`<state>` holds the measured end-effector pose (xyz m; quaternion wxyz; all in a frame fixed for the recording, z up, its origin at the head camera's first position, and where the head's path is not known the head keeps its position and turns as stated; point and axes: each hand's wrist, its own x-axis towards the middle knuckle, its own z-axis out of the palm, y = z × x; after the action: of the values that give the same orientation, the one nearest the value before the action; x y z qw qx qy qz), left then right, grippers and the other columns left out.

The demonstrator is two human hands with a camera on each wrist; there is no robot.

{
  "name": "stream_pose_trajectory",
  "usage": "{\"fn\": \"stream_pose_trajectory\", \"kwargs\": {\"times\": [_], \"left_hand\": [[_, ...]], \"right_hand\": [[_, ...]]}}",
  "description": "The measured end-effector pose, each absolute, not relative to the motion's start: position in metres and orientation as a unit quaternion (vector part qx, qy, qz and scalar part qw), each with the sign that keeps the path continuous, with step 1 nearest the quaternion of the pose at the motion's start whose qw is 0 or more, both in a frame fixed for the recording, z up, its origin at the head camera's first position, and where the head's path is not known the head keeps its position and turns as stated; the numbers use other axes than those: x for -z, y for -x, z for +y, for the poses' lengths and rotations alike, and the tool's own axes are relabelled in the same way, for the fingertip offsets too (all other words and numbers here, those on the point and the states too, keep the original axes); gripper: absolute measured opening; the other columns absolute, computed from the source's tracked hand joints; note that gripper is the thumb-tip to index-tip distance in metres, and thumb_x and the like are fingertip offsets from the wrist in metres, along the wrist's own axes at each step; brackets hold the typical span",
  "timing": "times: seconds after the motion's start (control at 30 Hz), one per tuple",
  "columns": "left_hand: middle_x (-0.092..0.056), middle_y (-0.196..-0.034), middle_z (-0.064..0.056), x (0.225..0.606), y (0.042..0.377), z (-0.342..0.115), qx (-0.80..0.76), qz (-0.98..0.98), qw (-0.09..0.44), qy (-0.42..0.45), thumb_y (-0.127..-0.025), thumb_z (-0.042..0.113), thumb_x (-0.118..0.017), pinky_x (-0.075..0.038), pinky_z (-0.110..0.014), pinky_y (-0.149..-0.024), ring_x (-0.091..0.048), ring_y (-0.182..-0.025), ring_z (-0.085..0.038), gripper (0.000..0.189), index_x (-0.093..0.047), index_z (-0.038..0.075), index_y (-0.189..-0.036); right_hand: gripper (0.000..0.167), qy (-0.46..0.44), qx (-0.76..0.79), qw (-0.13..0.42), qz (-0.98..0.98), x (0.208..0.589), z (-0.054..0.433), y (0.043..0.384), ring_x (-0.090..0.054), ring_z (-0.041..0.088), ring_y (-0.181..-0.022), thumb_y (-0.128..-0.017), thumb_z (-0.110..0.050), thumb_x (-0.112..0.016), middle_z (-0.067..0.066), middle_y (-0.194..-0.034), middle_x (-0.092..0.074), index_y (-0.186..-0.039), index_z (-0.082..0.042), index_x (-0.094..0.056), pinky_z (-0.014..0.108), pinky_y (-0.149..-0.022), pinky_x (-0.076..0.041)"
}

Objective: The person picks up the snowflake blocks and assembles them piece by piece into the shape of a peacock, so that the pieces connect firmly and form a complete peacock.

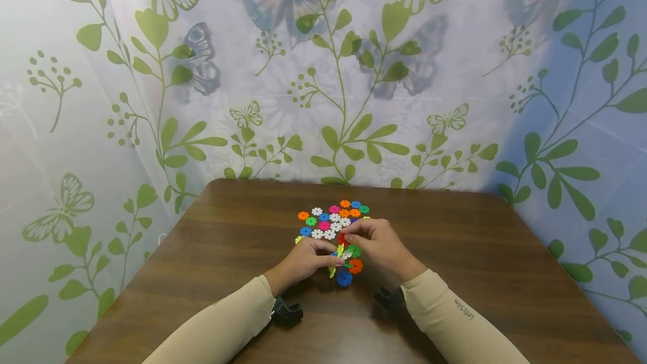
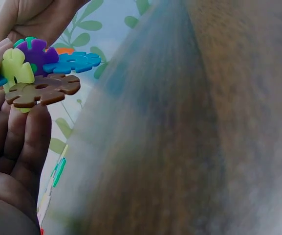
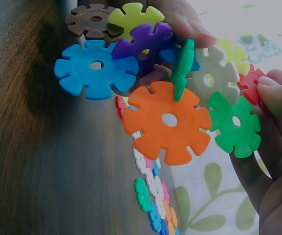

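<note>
Both hands are raised over the table around a cluster of interlocked notched plastic flower discs. My left hand (image 1: 308, 262) pinches this cluster at its left side, near a yellow disc (image 2: 18, 68) and a brown disc (image 2: 57, 87). Purple (image 3: 141, 41), blue (image 3: 79, 73), orange (image 3: 145, 122), white (image 3: 219, 66) and green (image 3: 224, 125) discs show in the right wrist view. Between thumb and fingers, my right hand (image 1: 381, 245) pinches a red disc (image 3: 249, 84) at the cluster's edge. Whether that red disc is slotted in, I cannot tell.
Loose flower discs in several colours, such as a white disc (image 1: 317, 234) and a pink one (image 1: 334, 209), lie flat behind the hands on the brown wooden table (image 1: 242, 240). A leaf-and-butterfly patterned curtain (image 1: 323, 72) hangs behind the table.
</note>
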<state>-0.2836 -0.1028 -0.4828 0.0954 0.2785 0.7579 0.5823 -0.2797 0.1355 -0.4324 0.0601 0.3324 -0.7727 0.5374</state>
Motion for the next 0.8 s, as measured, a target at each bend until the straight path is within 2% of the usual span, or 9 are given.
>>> {"fn": "stream_pose_trajectory", "kwargs": {"times": [0.27,0.5,0.67,0.8], "left_hand": [[-0.079,-0.097,0.003,0.4826,0.2824,-0.1028,-0.576,0.765,0.091,-0.275,-0.095,0.027,-0.082,-0.058,-0.031,-0.079,-0.068,-0.090,-0.017,0.017,-0.085,0.015,-0.106],[-0.078,-0.098,0.002,0.4837,0.2820,-0.1042,-0.577,0.763,0.090,-0.277,-0.096,0.026,-0.082,-0.058,-0.032,-0.081,-0.066,-0.091,-0.018,0.018,-0.084,0.013,-0.108],[-0.077,-0.098,-0.001,0.4840,0.2832,-0.1038,-0.591,0.757,0.089,-0.263,-0.097,0.031,-0.080,-0.058,-0.033,-0.079,-0.066,-0.089,-0.020,0.023,-0.083,0.014,-0.113],[-0.076,-0.093,-0.004,0.4853,0.2857,-0.1033,-0.613,0.746,0.085,-0.245,-0.097,0.033,-0.080,-0.059,-0.033,-0.077,-0.066,-0.083,-0.021,0.027,-0.082,0.013,-0.115]], "right_hand": [[0.011,-0.339,-0.514,0.055,-0.786,0.4300,0.1322,0.2795,-0.073,0.018,-0.084,-0.099,-0.006,-0.075,-0.003,-0.099,-0.077,-0.107,-0.009,-0.082,0.035,-0.072,-0.062],[0.012,-0.347,-0.520,0.059,-0.778,0.4315,0.1299,0.2782,-0.071,0.020,-0.082,-0.100,-0.006,-0.074,0.001,-0.100,-0.077,-0.109,-0.007,-0.081,0.034,-0.072,-0.062],[0.021,-0.336,-0.531,0.063,-0.775,0.4339,0.1286,0.2776,-0.069,0.024,-0.080,-0.102,-0.010,-0.072,0.003,-0.107,-0.076,-0.122,-0.006,-0.076,0.031,-0.072,-0.060],[0.031,-0.325,-0.546,0.076,-0.768,0.4334,0.1289,0.2778,-0.070,0.031,-0.090,-0.103,-0.009,-0.070,0.010,-0.112,-0.075,-0.134,-0.005,-0.068,0.030,-0.076,-0.059]]}}
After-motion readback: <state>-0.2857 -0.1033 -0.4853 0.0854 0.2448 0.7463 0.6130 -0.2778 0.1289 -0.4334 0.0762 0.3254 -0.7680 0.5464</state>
